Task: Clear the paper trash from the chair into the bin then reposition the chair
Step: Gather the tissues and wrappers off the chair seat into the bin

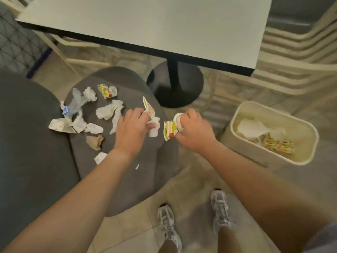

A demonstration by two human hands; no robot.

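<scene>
A grey upholstered chair (138,179) stands below me, its round seat strewn with several crumpled white tissues and printed paper scraps (109,111). Over the seat's right part, my left hand (132,131) is closed on a dotted paper strip and a white tissue (152,118). My right hand (195,131) is just past the seat's right edge, gripping a crumpled fruit-print paper (170,131). The cream rectangular bin (308,141) stands on the floor to the right, with a white tissue and printed papers inside.
A white table (164,21) with a black edge and a black pedestal base (175,84) is just beyond the chair. Cream slatted chairs (295,57) stand behind the bin and at the far left. My feet in grey sneakers (219,210) are on the tiled floor.
</scene>
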